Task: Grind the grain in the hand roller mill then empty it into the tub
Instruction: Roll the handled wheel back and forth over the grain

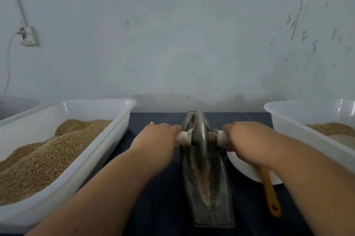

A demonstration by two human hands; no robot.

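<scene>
Mill sitting mid-cloth, its long metal trough running from the near edge away toward the wall. Wheel standing upright in the trough's far half, its axle sticking out to both sides with a white handle on each end.

Left hand wrapping the left handle, fingers curled tight over the top. Only the inner stub of that handle is showing. Right hand closing the same way round the right handle, knuckles up, no gap in the hold. Forearms reaching out, one along each side of the trough.

Crushed grain lying as a pale brown streak along the trough bottom on the near side of the wheel, with a little also showing at the wheel's far edge.

Bowl, white, sitting just right of the mill and partly hiding under the right forearm. An orange utensil handle is poking out of it toward the near edge, its head hidden by the arm.

Left tub standing left of the mill, near but apart, heaped with whole grain. Right tub standing right of the mill beyond the bowl, holding a low brown layer and running off the frame edge.

Socket hanging on the wall high and far left of the mill, with a white cable trailing down.
</scene>
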